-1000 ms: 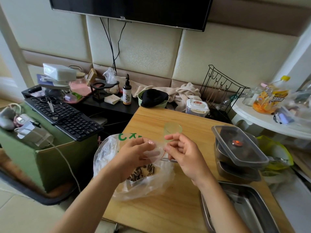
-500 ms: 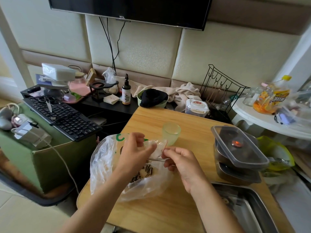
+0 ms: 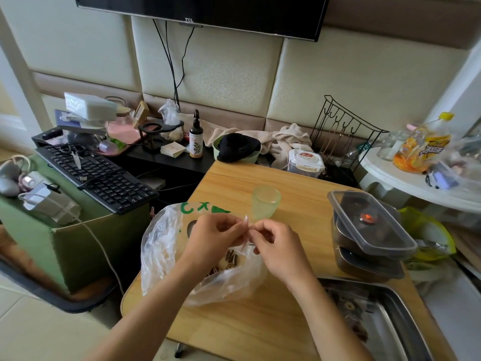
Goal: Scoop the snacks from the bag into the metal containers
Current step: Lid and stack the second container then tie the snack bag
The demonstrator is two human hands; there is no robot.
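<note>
**A:** Bag position?

**B:** The clear plastic bag [image 3: 166, 246], with green print, lies on the wooden table [image 3: 299, 321] toward its near left side. Both hands sit directly over the bag's top.

**A:** Left hand?

**B:** The left hand [image 3: 210, 238] is over the middle of the bag. Its fingers are curled, and the thumb and fingertips pinch a fold of the clear film.

**A:** Right hand?

**B:** The right hand [image 3: 278, 246] is just beside the left, almost touching it. Its fingers are also curled in a pinch on the same film. A small peak of plastic stands up between the two hands.

**A:** Snacks?

**B:** Striped seeds [image 3: 230, 257] show through the film just below the hands, inside the bag. I cannot judge how many, because the hands and wrinkles cover most of them.

**A:** Containers?

**B:** Two metal containers [image 3: 369, 230] are stacked at the table's right edge, well apart from the hands, each under a clear lid. A metal tray [image 3: 395, 316] sits at the near right corner and is cut off by the frame. Dark bits lie in it, too blurred to identify.

**A:** Anything else unclear?

**B:** A pale green cup [image 3: 265, 203] stands upright just beyond the hands. I cannot tell whether its base touches the bag. The bag's opening is hidden behind the fingers. A reddish strip shows under the pinch, but I cannot tell what it is.
</note>
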